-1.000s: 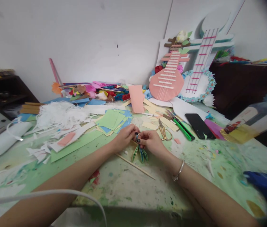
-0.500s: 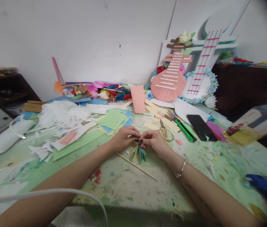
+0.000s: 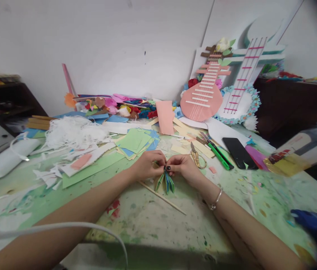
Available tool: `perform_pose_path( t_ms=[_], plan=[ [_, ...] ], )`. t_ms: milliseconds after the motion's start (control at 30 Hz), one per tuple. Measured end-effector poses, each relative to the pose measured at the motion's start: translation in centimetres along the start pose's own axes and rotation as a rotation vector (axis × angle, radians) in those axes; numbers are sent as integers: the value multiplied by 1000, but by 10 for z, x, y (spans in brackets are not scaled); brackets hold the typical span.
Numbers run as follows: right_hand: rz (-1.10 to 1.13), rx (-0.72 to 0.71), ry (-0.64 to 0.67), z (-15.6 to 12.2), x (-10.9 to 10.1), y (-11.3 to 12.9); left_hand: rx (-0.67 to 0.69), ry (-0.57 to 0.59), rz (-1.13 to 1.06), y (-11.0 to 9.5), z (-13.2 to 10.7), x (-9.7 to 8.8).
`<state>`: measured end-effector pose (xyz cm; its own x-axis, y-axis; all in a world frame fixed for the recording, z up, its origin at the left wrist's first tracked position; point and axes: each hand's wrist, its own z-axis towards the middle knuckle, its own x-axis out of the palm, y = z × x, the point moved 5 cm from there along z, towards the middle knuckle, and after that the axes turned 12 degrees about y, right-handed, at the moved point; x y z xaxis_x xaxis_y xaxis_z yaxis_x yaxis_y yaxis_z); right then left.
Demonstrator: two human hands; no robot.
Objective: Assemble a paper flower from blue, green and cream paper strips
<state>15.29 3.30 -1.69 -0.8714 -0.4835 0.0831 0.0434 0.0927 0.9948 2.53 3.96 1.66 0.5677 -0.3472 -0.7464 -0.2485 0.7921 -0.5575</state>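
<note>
The folded paper fan point(image 3: 166, 183), layered in green, blue and yellow, hangs between both hands near the front of the desk point(image 3: 153, 228), its pleats spread downward. The right hand point(image 3: 185, 168) has its thumb and fingers closed on the gathered top. The left hand point(image 3: 150, 165) brings its fingertips together right beside that pinch, with a narrow gap behind them; whether they grip the paper or only touch it, I cannot tell.

The main risk seems to be that small pinch: if the right fingers loosen, the pleats could spring apart or slip out of line. Squeezing or twisting too hard could crease or tear the thin top, which the fingertips largely hide, so a misalignment there might go unnoticed.

The wooden stick point(image 3: 162, 198) lies loose just below the left hand and could roll if a wrist brushes it. The gold-handled scissors point(image 3: 195, 155) sit close beyond the right hand, so a careless sweep might knock them or the green utility knife point(image 3: 219, 155) next to them.
</note>
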Motion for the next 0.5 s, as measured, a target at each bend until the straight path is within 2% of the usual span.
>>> perform_pose_path(
  t_ms=[333,500],
  plan=[
    [97,90,7,-3,3,-1,80,-60,10,-13,-2,-2],
    [204,110,59,-5,3,-3,214,-38,209,-27,-6,-3]
  ],
)
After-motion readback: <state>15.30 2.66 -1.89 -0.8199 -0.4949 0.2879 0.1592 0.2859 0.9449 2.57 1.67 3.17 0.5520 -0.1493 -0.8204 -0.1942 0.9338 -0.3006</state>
